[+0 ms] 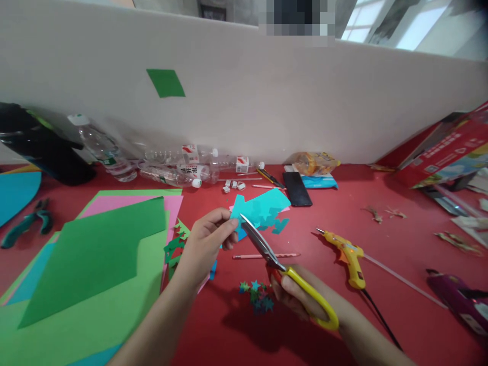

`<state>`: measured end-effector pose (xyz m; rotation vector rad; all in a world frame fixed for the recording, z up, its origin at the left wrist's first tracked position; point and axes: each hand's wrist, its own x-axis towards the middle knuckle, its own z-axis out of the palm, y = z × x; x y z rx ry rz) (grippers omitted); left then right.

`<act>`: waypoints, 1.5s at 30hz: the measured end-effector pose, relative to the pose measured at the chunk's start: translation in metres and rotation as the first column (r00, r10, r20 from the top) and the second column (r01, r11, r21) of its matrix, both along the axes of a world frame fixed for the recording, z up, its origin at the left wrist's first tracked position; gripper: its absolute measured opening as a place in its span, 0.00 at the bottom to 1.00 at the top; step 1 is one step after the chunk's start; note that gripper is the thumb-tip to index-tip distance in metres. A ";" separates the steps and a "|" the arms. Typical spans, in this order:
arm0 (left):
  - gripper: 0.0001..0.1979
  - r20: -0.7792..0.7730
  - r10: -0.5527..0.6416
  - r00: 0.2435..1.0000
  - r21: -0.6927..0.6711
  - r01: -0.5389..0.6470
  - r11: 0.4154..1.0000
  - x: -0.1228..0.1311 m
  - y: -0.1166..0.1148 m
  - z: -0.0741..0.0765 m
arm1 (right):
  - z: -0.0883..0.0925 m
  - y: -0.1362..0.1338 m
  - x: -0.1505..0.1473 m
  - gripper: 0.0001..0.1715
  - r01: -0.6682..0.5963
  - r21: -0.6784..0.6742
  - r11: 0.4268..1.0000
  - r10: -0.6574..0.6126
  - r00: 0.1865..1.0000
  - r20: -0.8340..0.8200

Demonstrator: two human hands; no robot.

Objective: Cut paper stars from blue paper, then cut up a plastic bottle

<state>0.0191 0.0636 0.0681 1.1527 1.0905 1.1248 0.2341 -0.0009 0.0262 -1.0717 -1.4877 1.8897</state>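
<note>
My left hand [213, 231] pinches a small piece of blue paper [237, 207] between thumb and fingers. In my right hand [295, 292] is a pair of scissors [263, 246] with yellow handles. Their blades look closed, and the tips are at the edge of the blue paper. Behind my left hand lie turquoise paper scraps [267, 206], partly overlapping it in view. A pink pencil [280, 255] lies under the scissors. Near my right fingers sits a little heap of cut paper stars [257, 296] in green and blue. Green paper offcuts [175, 249] lie left of my left wrist.
Coloured paper sheets [95, 259] and pliers [30, 223] lie left. Plastic bottles [171, 173] line the white partition [229, 91]. A phone [297, 189] lies behind the scraps. A yellow glue gun [346, 254] with its cord lies right, near a purple device [457, 300].
</note>
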 end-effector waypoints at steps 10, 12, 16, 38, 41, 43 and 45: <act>0.08 -0.157 -0.061 0.986 0.010 0.063 0.998 -0.007 0.002 0.013 | -0.003 0.004 0.008 0.35 -0.037 0.058 0.998 0.032 0.996 0.084; 0.09 -0.205 -0.071 0.976 0.034 0.079 0.996 -0.010 0.003 0.013 | -0.004 0.003 0.008 0.34 -0.033 0.070 0.997 0.026 0.995 0.095; 0.09 -0.264 -0.093 0.960 0.058 0.112 0.992 -0.015 0.002 0.012 | -0.002 0.001 0.006 0.33 -0.015 0.096 0.995 0.005 0.995 0.104; 0.08 -0.273 -0.101 0.957 0.043 0.117 0.992 -0.018 0.002 0.013 | -0.001 0.000 0.006 0.33 -0.048 0.151 0.987 0.023 0.987 0.162; 0.08 -0.263 -0.104 0.959 0.038 0.118 0.992 -0.018 0.003 0.011 | -0.004 0.001 0.006 0.33 -0.049 0.124 0.991 0.031 0.989 0.144; 0.09 -0.230 -0.105 0.967 0.024 0.113 0.993 -0.017 0.003 0.009 | -0.007 0.001 0.004 0.33 -0.044 0.084 0.995 0.036 0.995 0.096; 0.09 -0.156 -0.097 0.983 0.002 0.098 0.995 -0.012 0.001 0.006 | -0.010 0.001 0.001 0.34 -0.027 0.051 0.998 0.025 0.999 0.043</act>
